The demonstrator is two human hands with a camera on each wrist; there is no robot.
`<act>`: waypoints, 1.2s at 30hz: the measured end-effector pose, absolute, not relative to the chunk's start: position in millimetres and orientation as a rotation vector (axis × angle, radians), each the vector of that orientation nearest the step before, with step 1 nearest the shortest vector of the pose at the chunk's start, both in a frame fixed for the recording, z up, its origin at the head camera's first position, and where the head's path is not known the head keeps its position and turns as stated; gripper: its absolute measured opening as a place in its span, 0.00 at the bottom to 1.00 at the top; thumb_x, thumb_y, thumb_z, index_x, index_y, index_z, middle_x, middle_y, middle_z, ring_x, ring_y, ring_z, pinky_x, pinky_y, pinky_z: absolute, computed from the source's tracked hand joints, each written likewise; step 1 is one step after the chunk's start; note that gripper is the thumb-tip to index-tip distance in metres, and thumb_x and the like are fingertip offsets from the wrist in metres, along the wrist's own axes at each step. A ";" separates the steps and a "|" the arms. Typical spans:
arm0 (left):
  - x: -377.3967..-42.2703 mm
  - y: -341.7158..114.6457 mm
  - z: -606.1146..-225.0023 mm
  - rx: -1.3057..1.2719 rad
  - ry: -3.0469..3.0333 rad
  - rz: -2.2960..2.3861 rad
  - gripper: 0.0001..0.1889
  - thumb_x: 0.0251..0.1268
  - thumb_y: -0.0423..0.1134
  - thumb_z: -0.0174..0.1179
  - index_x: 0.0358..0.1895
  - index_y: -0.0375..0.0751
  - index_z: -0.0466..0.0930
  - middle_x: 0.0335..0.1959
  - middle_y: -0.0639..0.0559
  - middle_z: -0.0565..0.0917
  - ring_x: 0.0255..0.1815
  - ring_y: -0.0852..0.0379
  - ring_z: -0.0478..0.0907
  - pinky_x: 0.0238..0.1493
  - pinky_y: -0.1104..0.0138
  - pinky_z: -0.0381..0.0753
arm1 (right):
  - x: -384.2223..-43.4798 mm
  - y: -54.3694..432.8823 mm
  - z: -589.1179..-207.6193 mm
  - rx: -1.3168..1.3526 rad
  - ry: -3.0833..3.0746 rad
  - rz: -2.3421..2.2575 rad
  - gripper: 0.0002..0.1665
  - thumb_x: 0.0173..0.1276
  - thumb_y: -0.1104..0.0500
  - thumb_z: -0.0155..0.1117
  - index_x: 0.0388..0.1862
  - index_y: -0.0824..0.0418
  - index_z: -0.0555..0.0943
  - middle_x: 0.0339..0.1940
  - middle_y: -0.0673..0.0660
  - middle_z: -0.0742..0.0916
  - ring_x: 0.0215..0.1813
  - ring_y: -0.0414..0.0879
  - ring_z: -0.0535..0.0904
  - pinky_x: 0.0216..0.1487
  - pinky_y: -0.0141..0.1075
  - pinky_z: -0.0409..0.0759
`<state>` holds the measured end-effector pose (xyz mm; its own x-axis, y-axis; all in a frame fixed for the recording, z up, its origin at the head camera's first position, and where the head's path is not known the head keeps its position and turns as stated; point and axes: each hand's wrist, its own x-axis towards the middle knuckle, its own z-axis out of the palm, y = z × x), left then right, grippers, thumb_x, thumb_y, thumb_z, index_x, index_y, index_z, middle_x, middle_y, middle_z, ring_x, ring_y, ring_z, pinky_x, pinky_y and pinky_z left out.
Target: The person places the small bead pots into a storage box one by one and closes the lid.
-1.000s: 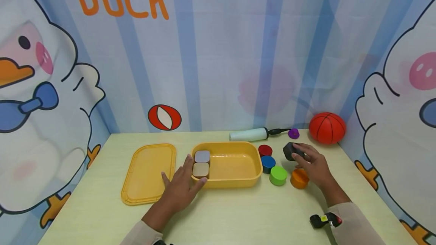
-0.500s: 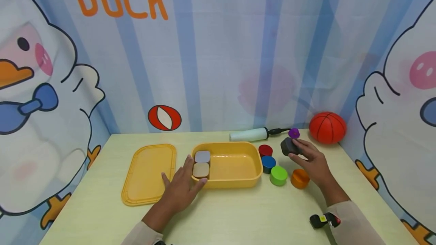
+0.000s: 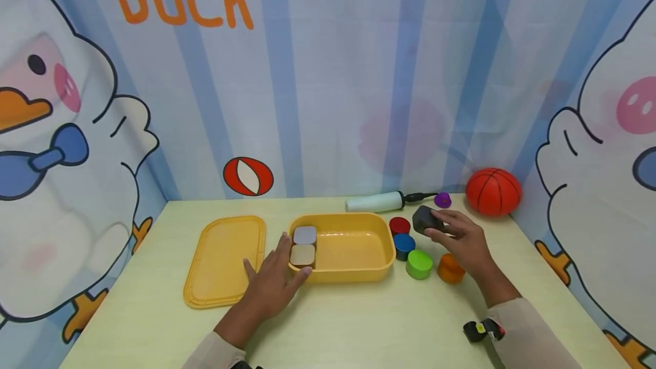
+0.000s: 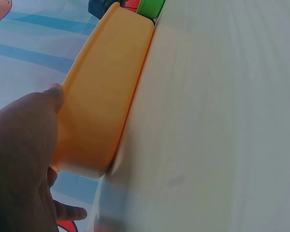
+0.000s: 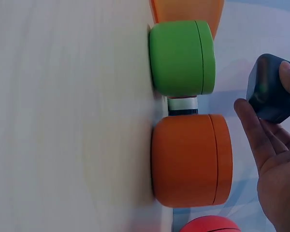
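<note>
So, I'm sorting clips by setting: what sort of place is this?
Probably a children's play corner or staged tabletop set: a pale table before a cartoon backdrop printed DUCK, with a red ball near the table's back corner.

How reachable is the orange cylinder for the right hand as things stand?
Probably not for a grasp: the right hand is holding the dark block. Otherwise the way looks free; the orange cylinder stands near that hand with nothing on top.

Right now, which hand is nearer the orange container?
Right: the right hand hovers close to the orange container; the left hand is far off, at the left end of the yellow tub.
</note>
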<state>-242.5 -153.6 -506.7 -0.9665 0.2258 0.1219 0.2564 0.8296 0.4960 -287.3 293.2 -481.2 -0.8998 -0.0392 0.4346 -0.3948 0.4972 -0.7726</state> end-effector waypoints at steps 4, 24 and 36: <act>-242.9 -154.0 -505.7 -0.392 -2.953 -0.795 0.51 0.82 0.72 0.48 0.93 0.48 0.40 0.94 0.52 0.46 0.90 0.35 0.60 0.75 0.14 0.27 | -289.9 283.0 -478.5 0.367 -2.380 1.253 0.29 0.72 0.58 0.79 0.71 0.60 0.86 0.68 0.66 0.86 0.61 0.67 0.88 0.51 0.16 0.80; -243.2 -154.0 -506.1 -0.398 -2.938 -0.815 0.51 0.82 0.72 0.48 0.93 0.47 0.40 0.94 0.51 0.47 0.90 0.36 0.60 0.75 0.14 0.27 | -298.4 216.7 -463.0 0.482 -2.372 1.338 0.27 0.70 0.62 0.81 0.67 0.63 0.88 0.68 0.67 0.87 0.54 0.61 0.89 0.54 0.34 0.91; -242.9 -154.0 -507.5 -0.390 -2.947 -0.807 0.52 0.82 0.73 0.49 0.93 0.47 0.40 0.94 0.51 0.47 0.90 0.36 0.60 0.75 0.14 0.27 | -299.5 175.9 -454.1 0.522 -2.433 1.388 0.28 0.66 0.61 0.84 0.64 0.64 0.89 0.65 0.66 0.89 0.49 0.61 0.93 0.50 0.33 0.90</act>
<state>-242.9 -154.0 -507.5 -0.9661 0.2259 0.1250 0.2580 0.8307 0.4933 -299.5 175.9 -454.1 -0.8919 -0.1662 0.4205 -0.4465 0.4697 -0.7616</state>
